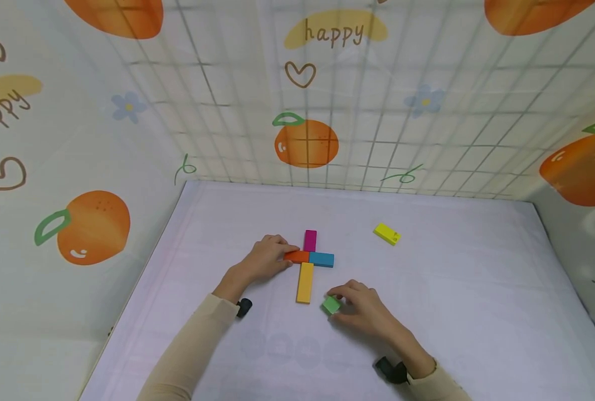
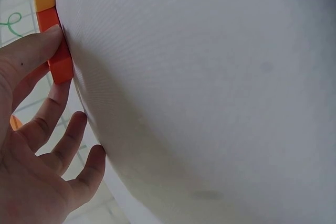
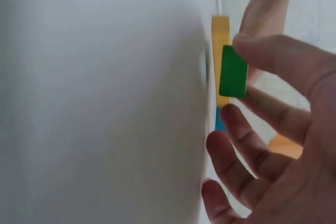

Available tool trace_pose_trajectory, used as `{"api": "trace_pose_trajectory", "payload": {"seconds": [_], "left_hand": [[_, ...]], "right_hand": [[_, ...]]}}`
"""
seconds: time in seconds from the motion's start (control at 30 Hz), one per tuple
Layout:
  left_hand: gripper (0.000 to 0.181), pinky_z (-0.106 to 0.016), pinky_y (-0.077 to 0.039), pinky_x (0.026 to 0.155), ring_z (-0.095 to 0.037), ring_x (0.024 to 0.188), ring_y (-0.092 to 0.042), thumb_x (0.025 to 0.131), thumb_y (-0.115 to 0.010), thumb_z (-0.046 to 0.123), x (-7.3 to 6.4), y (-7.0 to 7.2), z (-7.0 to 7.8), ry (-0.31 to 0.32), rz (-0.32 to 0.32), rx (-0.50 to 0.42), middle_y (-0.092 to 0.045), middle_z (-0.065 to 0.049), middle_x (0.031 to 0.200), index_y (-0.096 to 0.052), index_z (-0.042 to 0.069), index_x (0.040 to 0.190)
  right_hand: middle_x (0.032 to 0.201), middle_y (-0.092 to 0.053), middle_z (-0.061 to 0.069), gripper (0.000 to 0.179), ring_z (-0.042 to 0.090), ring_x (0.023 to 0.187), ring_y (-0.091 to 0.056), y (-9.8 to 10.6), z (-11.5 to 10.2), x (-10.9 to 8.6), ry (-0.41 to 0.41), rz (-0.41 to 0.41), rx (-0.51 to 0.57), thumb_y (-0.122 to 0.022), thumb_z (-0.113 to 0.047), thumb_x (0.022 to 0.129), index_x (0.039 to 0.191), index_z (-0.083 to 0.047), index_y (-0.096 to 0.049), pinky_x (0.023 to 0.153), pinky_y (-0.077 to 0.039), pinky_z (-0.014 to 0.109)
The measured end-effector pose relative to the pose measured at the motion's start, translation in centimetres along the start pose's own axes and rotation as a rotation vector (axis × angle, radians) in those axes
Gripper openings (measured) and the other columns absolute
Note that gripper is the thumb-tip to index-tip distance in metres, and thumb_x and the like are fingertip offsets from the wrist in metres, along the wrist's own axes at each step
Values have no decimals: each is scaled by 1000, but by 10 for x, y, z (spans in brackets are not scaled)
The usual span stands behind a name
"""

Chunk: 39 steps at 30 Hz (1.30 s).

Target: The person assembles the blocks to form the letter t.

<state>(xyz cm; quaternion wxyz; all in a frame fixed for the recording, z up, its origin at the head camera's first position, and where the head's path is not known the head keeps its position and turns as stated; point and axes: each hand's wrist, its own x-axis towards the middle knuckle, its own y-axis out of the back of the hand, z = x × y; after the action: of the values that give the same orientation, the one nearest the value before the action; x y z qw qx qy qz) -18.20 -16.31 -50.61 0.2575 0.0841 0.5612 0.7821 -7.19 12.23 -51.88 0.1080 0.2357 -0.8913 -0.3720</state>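
Observation:
My left hand (image 1: 266, 257) pinches an orange block (image 1: 297, 257) between thumb and fingers; the left wrist view shows the thumb across its face. End to end with it lies a blue block (image 1: 321, 259). A magenta block (image 1: 310, 240) points away from their junction, and a longer yellow-orange block (image 1: 305, 283) points toward me, so the pieces form a cross. Right of the cross's near end, my right hand (image 1: 365, 307) holds a small green block (image 1: 331, 305) by thumb and index finger. In the right wrist view the green block (image 3: 233, 72) overlaps the yellow-orange one.
A bright yellow block (image 1: 387, 234) with a notched or bumpy end lies at the back right of the white table (image 1: 453, 289). Printed fabric walls (image 1: 307, 178) with oranges and grid lines enclose the back and sides. A dark wrist camera (image 1: 391, 370) sits at the right wrist.

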Motion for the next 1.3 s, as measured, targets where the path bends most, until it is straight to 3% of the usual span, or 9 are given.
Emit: {"api": "trace_pose_trajectory", "payload": {"seconds": [0.4, 0.73, 1.3], "left_hand": [[43, -43, -43, 95, -22, 119, -46, 95, -70, 30, -1, 1, 0, -7, 3, 3, -58, -1, 123, -64, 24, 137], [43, -43, -42, 96, -23, 120, -46, 96, -69, 31, -1, 1, 0, -7, -1, 17, -58, -2, 124, -63, 24, 138], [43, -43, -42, 95, -24, 118, -47, 95, -70, 30, -1, 2, -1, -20, 8, 4, -59, -1, 122, -65, 23, 137]], "right_hand": [[106, -59, -7, 42, 12, 99, -54, -21, -20, 7, 3, -52, -33, -83, -21, 82, 121, -19, -68, 82, -40, 40], [105, -59, -6, 43, 12, 98, -53, -24, -26, 8, 13, -68, -97, -83, -23, 81, 121, -18, -69, 80, -38, 39], [105, -60, -7, 45, 13, 98, -51, -25, -27, 9, 12, -75, -116, -84, -25, 81, 123, -19, -68, 80, -38, 39]]}}
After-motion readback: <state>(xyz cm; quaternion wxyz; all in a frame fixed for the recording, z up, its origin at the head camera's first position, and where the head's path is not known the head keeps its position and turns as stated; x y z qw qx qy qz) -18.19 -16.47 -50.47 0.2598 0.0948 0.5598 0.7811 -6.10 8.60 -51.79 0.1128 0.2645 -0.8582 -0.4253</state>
